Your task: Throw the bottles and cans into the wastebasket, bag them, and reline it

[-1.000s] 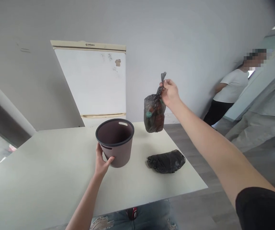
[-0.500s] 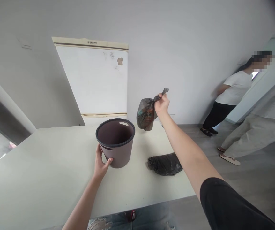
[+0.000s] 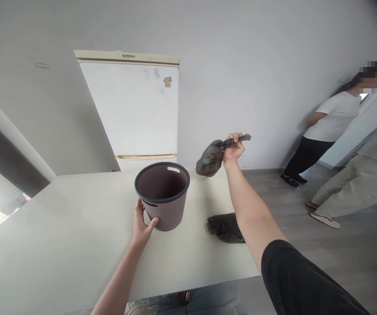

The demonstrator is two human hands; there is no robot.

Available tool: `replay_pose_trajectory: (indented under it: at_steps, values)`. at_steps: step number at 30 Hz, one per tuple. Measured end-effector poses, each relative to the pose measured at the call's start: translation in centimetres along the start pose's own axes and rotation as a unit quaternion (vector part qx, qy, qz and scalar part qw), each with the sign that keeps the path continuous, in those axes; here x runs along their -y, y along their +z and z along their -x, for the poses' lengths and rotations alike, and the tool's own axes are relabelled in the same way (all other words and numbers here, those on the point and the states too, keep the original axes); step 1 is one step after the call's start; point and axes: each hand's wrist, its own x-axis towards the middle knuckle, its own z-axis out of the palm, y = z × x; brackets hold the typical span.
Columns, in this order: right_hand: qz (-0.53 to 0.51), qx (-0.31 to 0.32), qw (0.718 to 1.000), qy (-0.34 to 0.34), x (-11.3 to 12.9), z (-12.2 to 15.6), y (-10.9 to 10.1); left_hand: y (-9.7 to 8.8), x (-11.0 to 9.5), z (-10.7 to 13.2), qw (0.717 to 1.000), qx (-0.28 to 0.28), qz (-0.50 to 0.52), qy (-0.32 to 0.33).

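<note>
A: Where is the bag (image 3: pixel 210 159)?

B: Up in the air, to the right of the bin (image 3: pixel 167 216) and apart from it. The right hand (image 3: pixel 234 146) has it by the twisted neck

A: How firm does that grip look?

B: The fingers are curled around the neck, pressing it against the palm, and the loose end pokes out on the right. The body of the bag slants down to the left, with hints of red and green showing through

A: And the left hand (image 3: pixel 144 225)?

B: On the bin, thumb against the near wall and fingers wrapped around the left side, just below a handle slot. The fingertips are partly hidden behind it

A: Is the bin upright?

B: Yes, it stands on the table (image 3: pixel 77 227), mouth up, with a dark rim. I can see part of the inner wall

A: What else is on the table?

B: A black bundle (image 3: pixel 225 227), lying near the right side. The right forearm (image 3: pixel 249 205) covers one end of it in this view

A: And beyond?

B: A white fridge (image 3: pixel 132 109) behind the table, against a grey wall (image 3: pixel 234 78). Off to the right, a person in a white top (image 3: pixel 336 116) stands near someone in pale trousers (image 3: pixel 362 183)
</note>
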Motion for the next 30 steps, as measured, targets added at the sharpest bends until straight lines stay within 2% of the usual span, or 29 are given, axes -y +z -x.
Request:
replay_pose_trajectory:
  at_steps: [5,10,13,16,20,24,27,30]
  values:
    - [0.06,0.007,0.998,0.03,2.8,3.8,-5.0,0.0,0.3,0.1,1.0,-0.004,-0.002,0.0]
    - [0.126,0.029,0.985,0.117,7.1,7.5,-10.5,0.3,0.4,-0.2,1.0,-0.009,0.024,0.015]
    - [0.169,0.029,0.972,0.158,8.9,8.4,-13.3,0.5,0.4,-0.4,0.999,-0.005,0.036,0.018]
    - [0.217,0.013,0.957,0.191,9.5,8.2,-15.4,0.7,0.4,-0.5,0.999,-0.009,0.04,0.014]
    - [0.296,-0.023,0.925,0.237,8.4,7.2,-17.3,0.6,0.5,-0.4,0.999,-0.008,0.047,0.014]
    - [0.393,-0.046,0.872,0.29,7.0,6.5,-18.2,0.5,0.5,-0.3,0.999,-0.009,0.049,0.015]
    - [0.454,-0.036,0.83,0.321,6.8,6.4,-18.2,0.5,0.5,-0.3,0.998,-0.008,0.053,0.016]
    - [0.502,-0.013,0.801,0.325,7.7,6.9,-17.7,0.6,0.4,-0.3,0.998,-0.006,0.055,0.013]
